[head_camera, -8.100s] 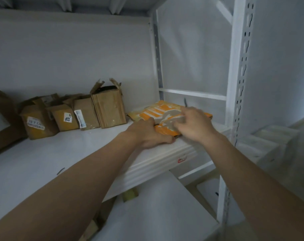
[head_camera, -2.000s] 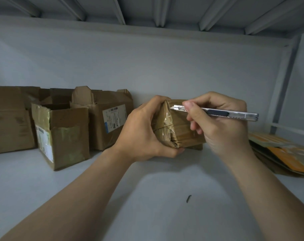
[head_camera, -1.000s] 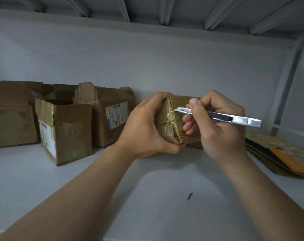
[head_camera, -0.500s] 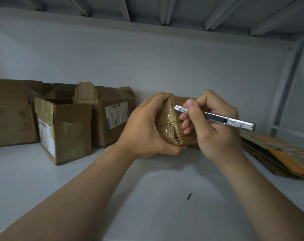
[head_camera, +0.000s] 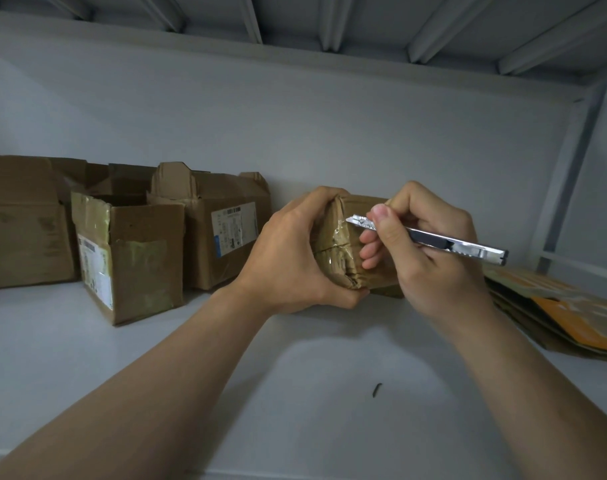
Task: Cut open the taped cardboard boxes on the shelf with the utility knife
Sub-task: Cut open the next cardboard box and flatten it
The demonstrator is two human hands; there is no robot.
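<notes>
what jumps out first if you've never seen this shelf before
At centre, the left hand grips a small taped box, and the right hand holds a silver utility knife with its tip at the box's tape. To the left, opened cardboard boxes stand on the shelf.

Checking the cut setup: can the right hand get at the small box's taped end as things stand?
Probably yes. The right hand holds the utility knife with its tip by the taped end of the small box; the left hand grips the left side and bottom, leaving that face bare.
</notes>
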